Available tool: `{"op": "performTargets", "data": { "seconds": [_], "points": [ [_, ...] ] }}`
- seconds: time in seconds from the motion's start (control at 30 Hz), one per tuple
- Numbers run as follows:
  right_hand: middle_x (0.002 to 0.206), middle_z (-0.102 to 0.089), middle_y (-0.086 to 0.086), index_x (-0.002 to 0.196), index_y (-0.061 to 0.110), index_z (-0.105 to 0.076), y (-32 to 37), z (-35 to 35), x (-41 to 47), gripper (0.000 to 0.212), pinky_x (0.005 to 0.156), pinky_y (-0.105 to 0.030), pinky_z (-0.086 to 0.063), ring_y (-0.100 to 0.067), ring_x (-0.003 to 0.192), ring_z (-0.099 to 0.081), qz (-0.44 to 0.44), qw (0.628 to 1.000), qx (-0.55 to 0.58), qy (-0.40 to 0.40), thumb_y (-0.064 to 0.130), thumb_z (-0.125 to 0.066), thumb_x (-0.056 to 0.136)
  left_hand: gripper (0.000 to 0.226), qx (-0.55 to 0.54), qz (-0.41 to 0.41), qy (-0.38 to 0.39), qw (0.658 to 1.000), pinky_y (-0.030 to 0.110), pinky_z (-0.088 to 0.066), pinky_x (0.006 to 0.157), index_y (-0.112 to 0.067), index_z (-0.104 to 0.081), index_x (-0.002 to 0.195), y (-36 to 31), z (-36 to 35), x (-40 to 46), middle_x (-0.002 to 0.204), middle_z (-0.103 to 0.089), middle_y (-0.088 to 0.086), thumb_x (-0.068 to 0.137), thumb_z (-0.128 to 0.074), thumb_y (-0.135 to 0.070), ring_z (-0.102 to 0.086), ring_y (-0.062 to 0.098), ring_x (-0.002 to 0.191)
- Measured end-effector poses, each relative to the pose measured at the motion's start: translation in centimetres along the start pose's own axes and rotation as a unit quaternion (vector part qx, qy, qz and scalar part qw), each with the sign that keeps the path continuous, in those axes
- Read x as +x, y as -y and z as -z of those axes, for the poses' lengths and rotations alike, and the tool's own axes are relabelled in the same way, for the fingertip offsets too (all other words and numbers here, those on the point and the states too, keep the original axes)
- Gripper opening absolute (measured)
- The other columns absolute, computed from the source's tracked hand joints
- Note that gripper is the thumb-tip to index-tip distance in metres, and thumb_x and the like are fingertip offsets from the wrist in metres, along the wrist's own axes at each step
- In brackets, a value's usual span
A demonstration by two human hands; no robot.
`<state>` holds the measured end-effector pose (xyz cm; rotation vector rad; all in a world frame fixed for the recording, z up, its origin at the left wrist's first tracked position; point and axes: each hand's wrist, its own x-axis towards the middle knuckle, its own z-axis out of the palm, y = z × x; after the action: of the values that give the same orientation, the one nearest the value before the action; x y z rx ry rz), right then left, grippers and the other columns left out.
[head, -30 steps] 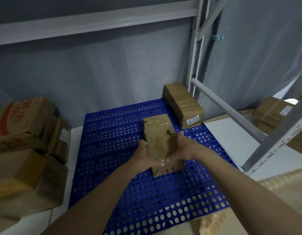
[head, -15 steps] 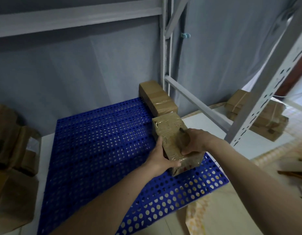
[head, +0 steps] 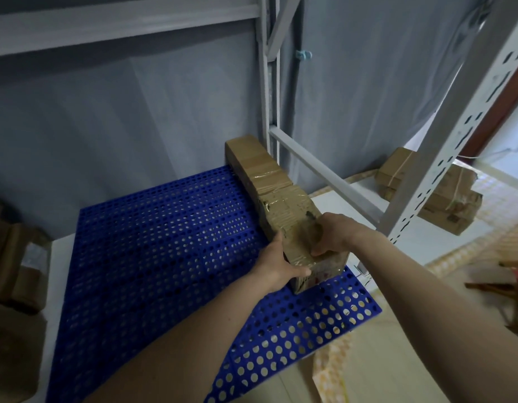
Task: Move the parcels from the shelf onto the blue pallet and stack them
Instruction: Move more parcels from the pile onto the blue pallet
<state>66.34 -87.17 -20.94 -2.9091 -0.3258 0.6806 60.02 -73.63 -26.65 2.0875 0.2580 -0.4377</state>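
Body in frame: two forearms plus left hand (head: 276, 264) and right hand (head: 335, 234), nothing else of the person visible. Both arms bare from the bottom edge of the frame up to the wrists, no sleeve edge showing. Hands bare, no gloves. No watch, band or ring visible on either wrist or on the fingers that show. Fingernails short where visible on the right hand.
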Motion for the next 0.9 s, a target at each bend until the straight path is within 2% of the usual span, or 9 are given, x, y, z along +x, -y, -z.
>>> {"op": "performTargets", "data": {
  "seconds": [0.17,0.27,0.37,0.43,0.57,0.7,0.9],
  "points": [
    [0.114,-0.059,-0.006,0.127,0.013,-0.053,0.5,0.2,-0.3,0.059,0.09,-0.033,-0.049,-0.023,0.105,-0.056,-0.001,1.0,-0.017,-0.011,0.036,-0.075,0.077,0.104,0.067,0.0,0.028,0.997,0.038,-0.025,0.116,-0.024,0.0,0.153,-0.8,1.2,-0.5,0.159,-0.019,0.005,0.081,-0.075,-0.031,-0.02,0.023,0.145],
    [0.129,-0.049,-0.01,0.131,0.014,-0.05,1.9,0.4,-0.9,0.059,0.099,-0.04,-0.045,-0.029,0.12,-0.045,0.025,0.996,-0.033,-0.074,0.035,-0.072,0.08,0.093,0.186,-0.022,0.049,0.981,0.038,-0.033,0.112,-0.019,-0.014,0.153,-1.3,4.1,-1.3,0.154,-0.031,0.006,0.082,-0.072,-0.036,-0.033,0.023,0.139],
    [0.134,-0.047,-0.012,0.132,0.015,-0.049,4.6,0.3,-1.3,0.058,0.104,-0.041,-0.039,-0.031,0.126,-0.04,0.098,0.99,-0.062,-0.084,0.036,-0.07,0.082,0.084,0.336,-0.035,0.002,0.941,0.039,-0.034,0.111,-0.015,-0.02,0.151,-0.6,7.6,-2.5,0.153,-0.032,0.006,0.086,-0.068,-0.038,-0.035,0.024,0.138],
    [0.136,-0.044,-0.011,0.136,0.018,-0.045,6.9,-0.4,-1.1,0.063,0.105,-0.043,-0.036,-0.033,0.127,-0.039,0.144,0.984,-0.08,-0.068,0.037,-0.07,0.081,0.082,0.375,-0.018,-0.033,0.926,0.04,-0.035,0.11,-0.014,-0.02,0.151,0.9,9.4,-3.3,0.153,-0.032,0.007,0.088,-0.066,-0.038,-0.036,0.025,0.137],
    [0.143,-0.035,-0.011,0.143,0.019,-0.036,12.2,-1.9,-0.7,0.071,0.107,-0.043,-0.035,-0.033,0.131,-0.033,0.231,0.969,-0.082,-0.028,0.035,-0.069,0.083,0.067,0.386,0.045,-0.074,0.919,0.04,-0.039,0.106,-0.016,-0.03,0.146,5.3,12.3,-6.0,0.149,-0.034,0.006,0.091,-0.062,-0.036,-0.04,0.026,0.131],
    [0.148,-0.029,-0.011,0.149,0.018,-0.024,18.2,-3.4,-0.7,0.08,0.11,-0.046,-0.032,-0.035,0.135,-0.027,0.297,0.949,-0.107,0.021,0.035,-0.068,0.085,0.071,0.361,0.112,-0.103,0.92,0.038,-0.031,0.112,-0.019,-0.019,0.151,9.7,15.9,-10.5,0.157,-0.022,0.005,0.094,-0.056,-0.039,-0.027,0.025,0.142],
    [0.154,-0.022,-0.006,0.152,0.021,-0.016,27.9,-6.1,-2.8,0.083,0.113,-0.04,-0.028,-0.028,0.139,-0.022,0.408,0.904,-0.118,0.056,0.037,-0.066,0.087,0.06,0.307,0.169,-0.197,0.916,0.037,-0.039,0.106,-0.022,-0.029,0.147,14.4,20.6,-19.1,0.147,-0.036,0.003,0.095,-0.053,-0.039,-0.039,0.025,0.133]
  ]
}}
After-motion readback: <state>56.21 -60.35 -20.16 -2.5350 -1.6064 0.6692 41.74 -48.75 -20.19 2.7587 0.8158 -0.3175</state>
